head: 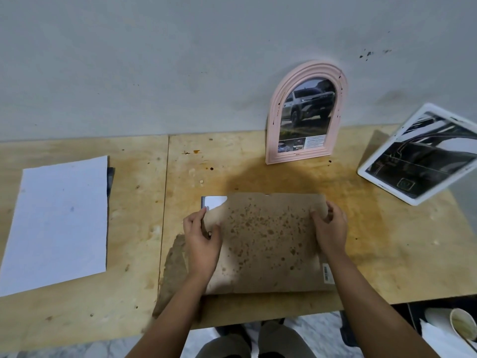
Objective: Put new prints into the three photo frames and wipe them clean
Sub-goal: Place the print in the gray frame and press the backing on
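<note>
the left hand [201, 241] and right hand [330, 226], well apart, each grip a side edge of the spotted brown backing board [265, 241] lying on the table [387, 241], a white print [215, 202] showing beneath its far left corner, a pink arched frame [273, 130] standing behind.

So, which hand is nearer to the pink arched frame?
Right. The right hand grips the brown board at its right edge, in front of the pink arched frame; the left hand grips its left edge, farther off.

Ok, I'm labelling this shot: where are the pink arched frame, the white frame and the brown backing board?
pink arched frame [273, 135]: head view, its left rail.
white frame [423, 156]: head view, the print in its middle.
brown backing board [268, 228]: head view, its speckled middle.
</note>
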